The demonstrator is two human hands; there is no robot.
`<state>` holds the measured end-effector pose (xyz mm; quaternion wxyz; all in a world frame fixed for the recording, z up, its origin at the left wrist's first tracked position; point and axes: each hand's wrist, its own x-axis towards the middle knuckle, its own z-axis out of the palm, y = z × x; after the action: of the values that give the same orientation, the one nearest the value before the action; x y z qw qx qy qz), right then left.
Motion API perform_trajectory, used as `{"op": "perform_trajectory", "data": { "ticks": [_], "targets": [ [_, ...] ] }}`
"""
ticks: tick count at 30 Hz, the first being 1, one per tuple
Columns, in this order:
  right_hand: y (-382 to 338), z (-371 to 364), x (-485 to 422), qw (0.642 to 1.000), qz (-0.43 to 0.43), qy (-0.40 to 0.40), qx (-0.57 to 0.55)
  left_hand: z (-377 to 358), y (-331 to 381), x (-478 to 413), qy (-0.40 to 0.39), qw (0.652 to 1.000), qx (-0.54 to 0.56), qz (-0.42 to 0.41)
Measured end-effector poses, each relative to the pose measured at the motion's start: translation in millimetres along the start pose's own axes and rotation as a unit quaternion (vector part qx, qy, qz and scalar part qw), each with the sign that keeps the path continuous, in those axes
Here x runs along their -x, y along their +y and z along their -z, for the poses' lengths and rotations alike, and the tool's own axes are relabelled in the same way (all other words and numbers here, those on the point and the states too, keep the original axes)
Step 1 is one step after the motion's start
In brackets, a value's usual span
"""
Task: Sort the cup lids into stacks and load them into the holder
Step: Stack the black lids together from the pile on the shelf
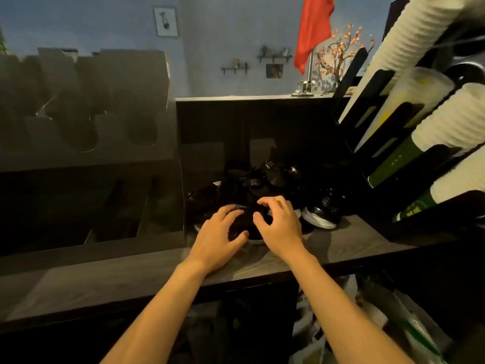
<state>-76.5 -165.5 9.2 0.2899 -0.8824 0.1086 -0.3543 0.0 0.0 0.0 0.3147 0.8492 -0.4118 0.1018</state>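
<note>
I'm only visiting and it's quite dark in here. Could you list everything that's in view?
lids: loose pile, too dark to count, mostly black, a few white-edged, middle of the counter
holder: one, dark, with scooped slots, on the counter at left
counter: one, dark wood grain, across the front
cup stacks: several, white, some printed green, slanting at right
rack: one, black, holding the cup stacks
flag: one, red, at the back
blossom branch: one, orange, beside the flag
framed picture: one, pale, high at back left
left hand: fingers curved over the pile's near edge, grip unclear
right hand: beside it, fingers curled over the pile, grip unclear
</note>
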Motion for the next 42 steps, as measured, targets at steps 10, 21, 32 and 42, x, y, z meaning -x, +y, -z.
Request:
{"op": "perform_trajectory", "data": {
  "ticks": [10,21,32,42],
  "targets": [
    [12.7,-15.0,-8.1,0.982,0.035,-0.179,-0.045,2.5,-8.6,-0.9,0.092,0.989,0.115,0.022],
    [-0.1,-11.9,0.4,0.984,0.123,-0.119,-0.042,5.5,-7.1,1.7,0.062,0.978,0.155,0.128],
    [-6.2,-5.2,1.6,0.988,0.045,-0.145,0.036,10.8,-5.7,4.3,0.175,0.947,0.253,0.086],
    [3.6,-9.4,-1.7,0.99,0.0,-0.122,-0.07,10.5,-4.1,0.6,0.159,0.94,0.267,0.139]
  ]
}}
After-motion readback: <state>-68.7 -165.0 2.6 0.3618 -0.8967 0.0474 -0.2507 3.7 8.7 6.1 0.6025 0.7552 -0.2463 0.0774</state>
